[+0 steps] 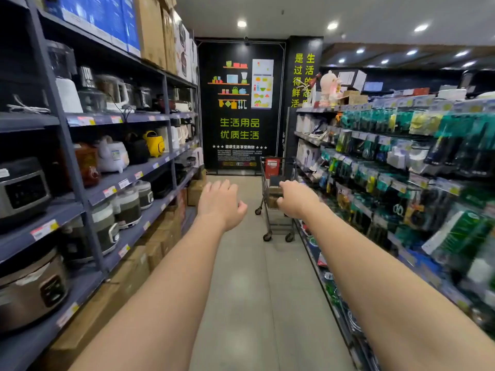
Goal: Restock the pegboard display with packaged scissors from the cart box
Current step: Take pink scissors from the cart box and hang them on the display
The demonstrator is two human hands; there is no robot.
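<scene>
"生活用品 优质生活" on black wall sign (239,103)

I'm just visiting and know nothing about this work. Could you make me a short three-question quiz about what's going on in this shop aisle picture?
1. True or false: the left hand is holding a pack of scissors.
2. Where does the cart stand? A) beside the pegboard display, further down the aisle B) against the rice cooker shelves C) behind the person
3. Fill in: the right hand is stretched out towards the ____.

Key: 1 false, both hands are empty and open. 2 A. 3 cart.
</scene>
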